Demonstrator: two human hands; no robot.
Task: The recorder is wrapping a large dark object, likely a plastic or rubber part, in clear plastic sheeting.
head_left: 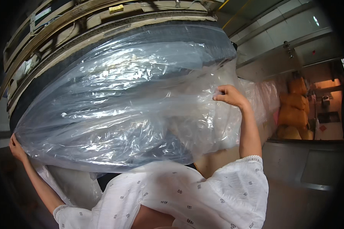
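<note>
A large sheet of clear plastic film (103, 103) spreads in shiny wrinkles across a dark work surface (221, 44) in front of me. Far out at the left, my left hand (17, 147) pinches a gathered corner of this film. On the right, my right hand (231, 96) is raised over the film, its thumb and fingers closed on the plastic. Between the two hands the film looks drawn out in long folds. Its near edge hangs close to my white patterned shirt, and more film trails off beyond my right hand.
Wooden rails (46, 32) run along the far side, with a small yellow block (116, 8) on them. Orange sacks (293, 110) are stacked at the right, near a doorway. A metal panel (325, 168) stands at the lower right.
</note>
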